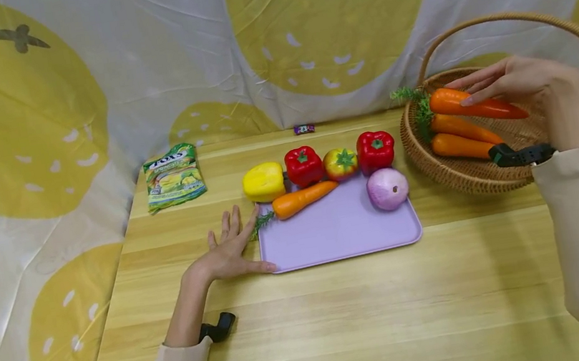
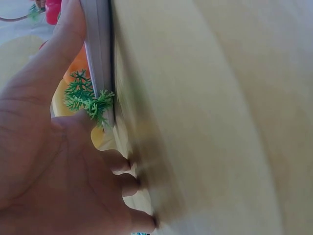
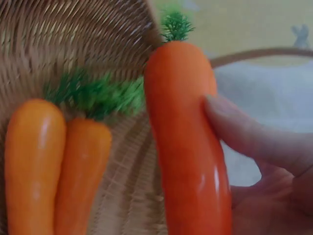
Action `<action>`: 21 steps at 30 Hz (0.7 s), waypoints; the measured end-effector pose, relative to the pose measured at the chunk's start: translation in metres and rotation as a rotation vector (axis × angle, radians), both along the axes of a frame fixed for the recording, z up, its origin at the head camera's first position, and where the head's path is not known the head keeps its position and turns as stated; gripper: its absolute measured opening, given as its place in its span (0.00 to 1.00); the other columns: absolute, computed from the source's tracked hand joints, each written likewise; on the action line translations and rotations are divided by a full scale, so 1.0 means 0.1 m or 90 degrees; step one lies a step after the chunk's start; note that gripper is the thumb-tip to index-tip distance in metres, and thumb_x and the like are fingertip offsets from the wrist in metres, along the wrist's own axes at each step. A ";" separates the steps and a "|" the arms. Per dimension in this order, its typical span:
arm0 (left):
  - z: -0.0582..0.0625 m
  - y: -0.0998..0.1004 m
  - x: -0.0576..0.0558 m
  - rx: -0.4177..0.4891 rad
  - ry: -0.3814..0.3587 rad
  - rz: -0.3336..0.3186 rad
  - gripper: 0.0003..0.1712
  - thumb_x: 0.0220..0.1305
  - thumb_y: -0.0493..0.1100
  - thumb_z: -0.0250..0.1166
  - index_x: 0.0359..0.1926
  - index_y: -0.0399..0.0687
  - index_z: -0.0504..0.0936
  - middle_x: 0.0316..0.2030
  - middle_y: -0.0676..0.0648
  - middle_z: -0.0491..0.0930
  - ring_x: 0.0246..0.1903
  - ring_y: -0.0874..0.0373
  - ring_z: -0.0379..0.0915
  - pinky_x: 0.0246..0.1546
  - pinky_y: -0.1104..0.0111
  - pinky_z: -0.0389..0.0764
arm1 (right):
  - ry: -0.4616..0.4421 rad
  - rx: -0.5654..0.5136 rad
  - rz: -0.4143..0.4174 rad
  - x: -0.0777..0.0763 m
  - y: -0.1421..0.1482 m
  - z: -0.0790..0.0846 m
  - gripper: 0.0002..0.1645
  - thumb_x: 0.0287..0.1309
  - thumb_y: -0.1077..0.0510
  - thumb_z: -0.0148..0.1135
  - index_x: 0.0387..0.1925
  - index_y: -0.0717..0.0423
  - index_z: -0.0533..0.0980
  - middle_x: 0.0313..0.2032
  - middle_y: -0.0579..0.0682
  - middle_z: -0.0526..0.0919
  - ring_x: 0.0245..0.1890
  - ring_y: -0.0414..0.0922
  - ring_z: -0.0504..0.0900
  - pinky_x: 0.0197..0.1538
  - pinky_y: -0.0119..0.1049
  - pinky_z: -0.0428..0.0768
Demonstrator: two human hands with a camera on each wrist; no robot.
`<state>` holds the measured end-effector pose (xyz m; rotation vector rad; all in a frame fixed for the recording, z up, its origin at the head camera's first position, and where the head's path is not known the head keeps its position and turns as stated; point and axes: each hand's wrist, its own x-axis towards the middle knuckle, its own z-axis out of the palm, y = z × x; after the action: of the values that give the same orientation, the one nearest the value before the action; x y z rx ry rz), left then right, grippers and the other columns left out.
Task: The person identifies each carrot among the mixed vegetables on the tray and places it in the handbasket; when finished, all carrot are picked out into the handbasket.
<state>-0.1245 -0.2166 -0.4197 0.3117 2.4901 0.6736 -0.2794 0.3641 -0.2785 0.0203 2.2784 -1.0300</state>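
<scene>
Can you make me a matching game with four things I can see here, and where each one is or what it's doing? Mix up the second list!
Things
1. right hand
2. left hand
3. onion
4. green packet

Places and doings
A. spread out at the left edge of the tray
B. on the table, left of the yellow pepper
C. holding a carrot over the basket
D. on the right part of the tray

Right pairs
1-C, 2-A, 3-D, 4-B
</scene>
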 end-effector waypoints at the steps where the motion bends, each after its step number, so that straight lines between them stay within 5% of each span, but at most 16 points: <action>1: 0.00 0.00 0.00 0.003 0.000 0.000 0.76 0.48 0.79 0.72 0.82 0.74 0.28 0.80 0.41 0.11 0.79 0.42 0.03 0.72 0.29 0.18 | -0.009 -0.003 0.010 -0.02 0.02 -0.03 0.33 0.66 0.40 0.67 0.71 0.21 0.70 0.82 0.42 0.50 0.83 0.62 0.32 0.78 0.71 0.40; 4: 0.04 0.00 0.02 0.015 0.002 -0.001 0.76 0.48 0.78 0.72 0.82 0.74 0.29 0.80 0.40 0.11 0.79 0.40 0.03 0.71 0.28 0.17 | -0.005 0.008 0.053 -0.09 0.09 -0.14 0.30 0.69 0.43 0.66 0.70 0.21 0.71 0.80 0.39 0.56 0.82 0.66 0.33 0.76 0.74 0.41; 6: 0.05 0.01 0.02 0.030 0.004 -0.002 0.75 0.49 0.78 0.72 0.83 0.73 0.30 0.80 0.39 0.11 0.79 0.38 0.04 0.69 0.27 0.16 | 0.002 0.014 0.078 -0.12 0.14 -0.22 0.29 0.71 0.46 0.64 0.70 0.22 0.72 0.76 0.35 0.64 0.79 0.66 0.51 0.76 0.66 0.57; 8: 0.06 0.02 0.03 0.041 0.004 -0.005 0.75 0.49 0.78 0.72 0.83 0.72 0.30 0.80 0.38 0.12 0.79 0.37 0.04 0.68 0.26 0.16 | -0.003 0.030 0.091 -0.14 0.18 -0.30 0.27 0.71 0.46 0.64 0.68 0.21 0.73 0.68 0.27 0.72 0.71 0.52 0.70 0.71 0.51 0.71; 10: 0.03 0.03 0.02 0.039 0.003 -0.006 0.76 0.48 0.79 0.72 0.83 0.73 0.30 0.80 0.39 0.11 0.79 0.38 0.04 0.69 0.27 0.16 | -0.017 0.032 0.099 -0.15 0.23 -0.37 0.26 0.72 0.47 0.64 0.67 0.19 0.74 0.60 0.22 0.77 0.58 0.35 0.78 0.60 0.36 0.78; 11: 0.01 0.04 0.02 0.033 0.006 -0.006 0.76 0.48 0.80 0.71 0.82 0.73 0.29 0.80 0.39 0.11 0.79 0.39 0.04 0.70 0.27 0.17 | -0.022 0.032 0.107 -0.16 0.25 -0.41 0.26 0.72 0.48 0.63 0.65 0.17 0.74 0.56 0.20 0.78 0.51 0.27 0.77 0.53 0.29 0.78; 12: -0.01 0.04 0.01 0.024 0.008 -0.007 0.76 0.47 0.80 0.71 0.82 0.74 0.29 0.80 0.40 0.11 0.79 0.40 0.04 0.70 0.27 0.18 | -0.039 0.015 0.112 -0.17 0.28 -0.43 0.25 0.73 0.49 0.62 0.64 0.15 0.74 0.55 0.20 0.79 0.55 0.23 0.75 0.57 0.26 0.77; 14: -0.05 0.04 0.00 0.010 0.008 -0.007 0.76 0.47 0.81 0.71 0.82 0.75 0.28 0.80 0.41 0.11 0.79 0.41 0.04 0.71 0.28 0.18 | -0.061 -0.018 0.125 -0.19 0.32 -0.47 0.26 0.74 0.53 0.60 0.60 0.13 0.75 0.50 0.17 0.81 0.50 0.16 0.75 0.54 0.21 0.77; 21: -0.11 0.03 -0.05 -0.003 0.009 -0.007 0.77 0.47 0.79 0.72 0.82 0.74 0.29 0.80 0.41 0.12 0.79 0.41 0.04 0.72 0.29 0.18 | -0.090 -0.079 0.163 -0.22 0.39 -0.54 0.28 0.76 0.58 0.56 0.59 0.13 0.75 0.52 0.17 0.80 0.53 0.17 0.77 0.56 0.22 0.79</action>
<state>-0.1295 -0.2134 -0.4310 0.3296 2.5011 0.6629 -0.3012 0.4028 -0.3328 -0.2367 2.0241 -0.9975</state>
